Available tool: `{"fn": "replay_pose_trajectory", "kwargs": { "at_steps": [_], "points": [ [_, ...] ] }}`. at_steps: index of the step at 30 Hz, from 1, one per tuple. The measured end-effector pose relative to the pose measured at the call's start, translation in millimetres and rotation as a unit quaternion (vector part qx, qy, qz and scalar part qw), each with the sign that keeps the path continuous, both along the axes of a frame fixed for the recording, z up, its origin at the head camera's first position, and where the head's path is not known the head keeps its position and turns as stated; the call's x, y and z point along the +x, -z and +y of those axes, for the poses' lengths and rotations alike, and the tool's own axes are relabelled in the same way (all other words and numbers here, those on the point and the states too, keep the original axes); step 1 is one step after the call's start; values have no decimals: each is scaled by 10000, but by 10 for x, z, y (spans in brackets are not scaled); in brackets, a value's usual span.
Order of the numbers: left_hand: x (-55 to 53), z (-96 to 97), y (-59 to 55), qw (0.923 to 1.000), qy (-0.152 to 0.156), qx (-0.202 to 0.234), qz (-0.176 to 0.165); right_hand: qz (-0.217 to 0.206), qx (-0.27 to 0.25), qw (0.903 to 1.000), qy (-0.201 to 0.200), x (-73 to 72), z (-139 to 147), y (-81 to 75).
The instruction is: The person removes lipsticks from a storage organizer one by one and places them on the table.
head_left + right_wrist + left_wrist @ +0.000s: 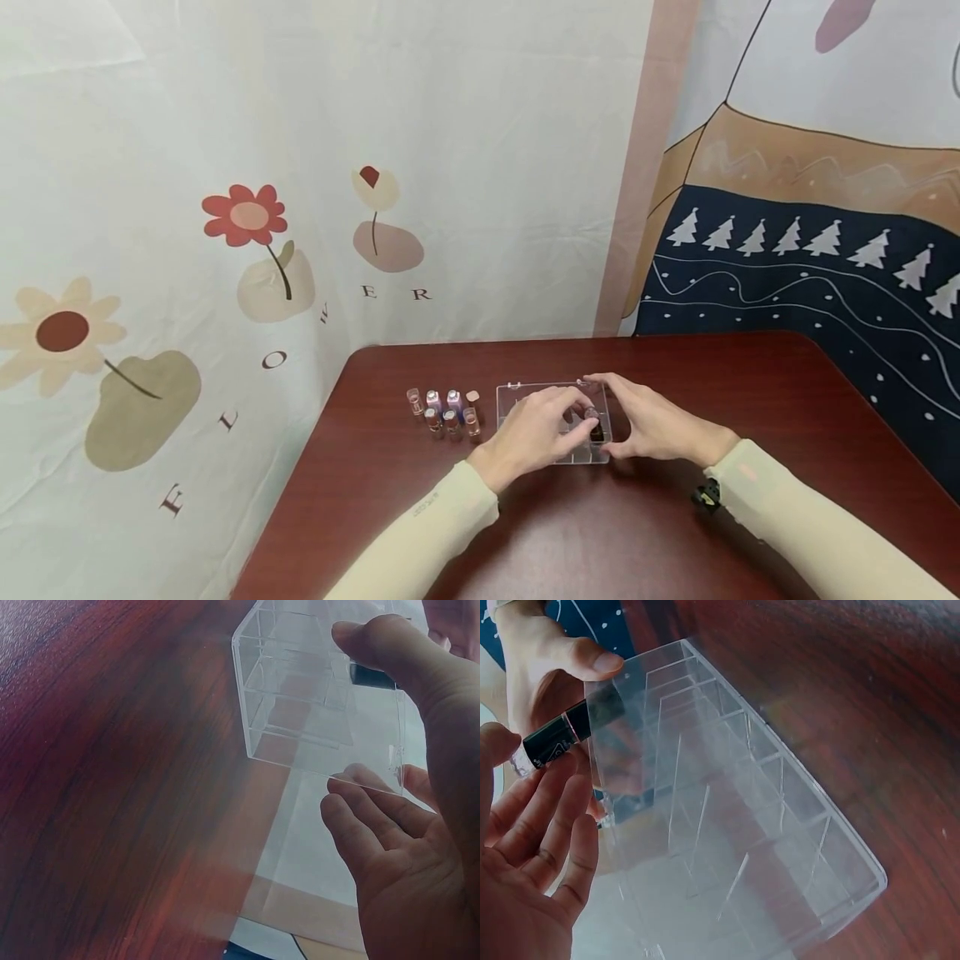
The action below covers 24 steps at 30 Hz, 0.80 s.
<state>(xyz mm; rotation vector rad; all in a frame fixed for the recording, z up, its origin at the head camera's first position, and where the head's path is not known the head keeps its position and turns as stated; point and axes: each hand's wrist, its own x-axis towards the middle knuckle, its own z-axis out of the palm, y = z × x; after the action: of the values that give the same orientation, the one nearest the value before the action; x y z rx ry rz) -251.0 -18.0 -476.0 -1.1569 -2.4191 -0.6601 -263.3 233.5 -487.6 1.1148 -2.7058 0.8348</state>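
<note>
My left hand (536, 425) is over a clear plastic divided box (504, 402). Between its thumb and fingers it pinches a small dark tube with a clear end (551, 741), tilted, its dark end overlapping the box's side in the left wrist view. My right hand (663, 423) holds the box's right end, thumb at the near corner and fingers at the far edge. In the right wrist view that thumb (375, 641) lies along the box's side. Thin dividers (780, 795) split the box into compartments. The left hand and wrist hide part of the box in the head view.
Left of the box stand several small bottles (452, 421) in two short rows, some with purple bodies. The dark red wooden table (570, 533) reaches back to printed wall cloths (487, 167). A black strap-like item (707, 496) sits at the right wrist.
</note>
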Motion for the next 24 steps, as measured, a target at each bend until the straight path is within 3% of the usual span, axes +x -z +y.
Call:
{"fn": "replay_pose_trajectory", "kwargs": {
  "at_steps": [4,16,24],
  "points": [
    [1,-36,-37,9999,1,107,-35,103,-13,9999,-36,-3,8,8],
    [-16,-223,-111,9996,27,275,28,-228,-123,9997,-25,11,3,-10],
    [-9,-377,-166,9989,24,427,183,-194,-71,9998,-4,2,-21,-6]
  ]
}}
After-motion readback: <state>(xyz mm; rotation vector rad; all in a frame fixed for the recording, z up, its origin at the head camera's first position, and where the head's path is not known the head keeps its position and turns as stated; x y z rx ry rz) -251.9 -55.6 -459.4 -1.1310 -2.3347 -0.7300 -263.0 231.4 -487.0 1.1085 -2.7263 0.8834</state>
